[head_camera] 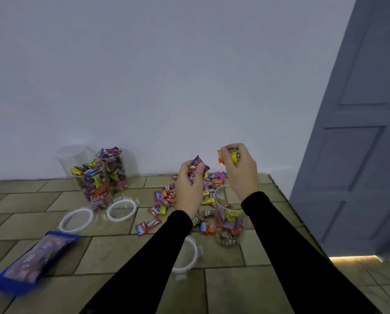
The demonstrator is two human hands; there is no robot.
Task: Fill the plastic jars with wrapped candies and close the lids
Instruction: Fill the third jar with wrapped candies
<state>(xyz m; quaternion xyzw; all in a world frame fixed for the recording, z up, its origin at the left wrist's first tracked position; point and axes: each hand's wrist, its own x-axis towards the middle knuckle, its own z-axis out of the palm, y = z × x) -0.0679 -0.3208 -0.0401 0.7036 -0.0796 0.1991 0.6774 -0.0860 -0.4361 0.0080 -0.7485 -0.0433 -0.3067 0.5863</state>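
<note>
My left hand [189, 186] grips a bunch of purple and pink wrapped candies above the loose candy pile [166, 198] on the tiled floor. My right hand [240, 168] holds orange, green and yellow candies, raised above a clear plastic jar [229, 223] that stands about half full in front of me. Two full jars [95, 184] [114, 168] stand at the left by the wall, with an empty clear jar [72, 155] behind them. Two white-rimmed lids [76, 220] [121, 209] lie beside them. A third lid [188, 257] lies partly hidden under my left forearm.
A blue candy bag [33, 261] lies on the floor at the lower left. A white wall runs close behind the pile. A grey panelled door [359, 155] stands at the right, with a strip of light under it.
</note>
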